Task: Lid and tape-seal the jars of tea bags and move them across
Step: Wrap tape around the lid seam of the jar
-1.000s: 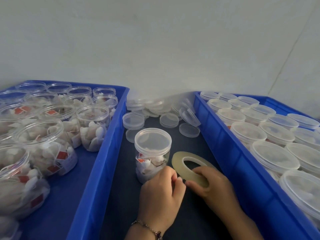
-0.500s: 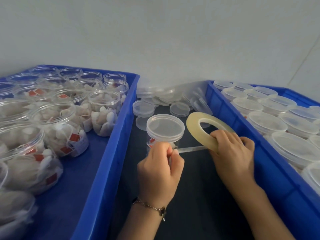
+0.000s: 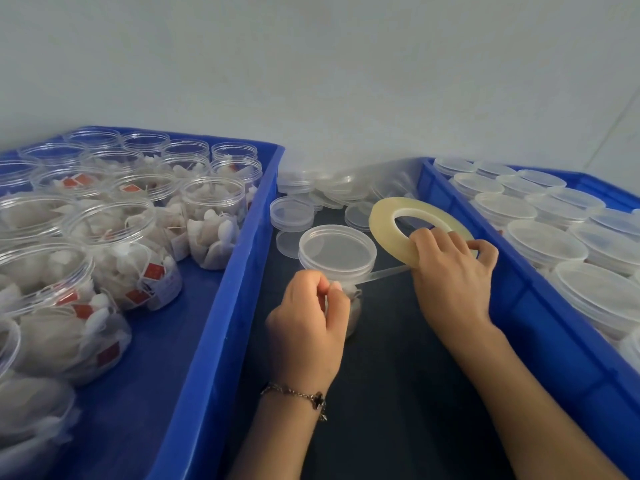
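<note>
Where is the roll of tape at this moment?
In the head view, the roll of tape is right of centre, held by the right hand, between the lidded jar and the right blue bin.

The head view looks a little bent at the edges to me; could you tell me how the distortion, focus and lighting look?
Head view: wide-angle bending curves the left crate rim and swells the nearest open jars; light is soft and even, with faint shadows; mild glare on the jar lid; both hands, left hand and right hand, and the tape roll look reasonably sharp.
</note>
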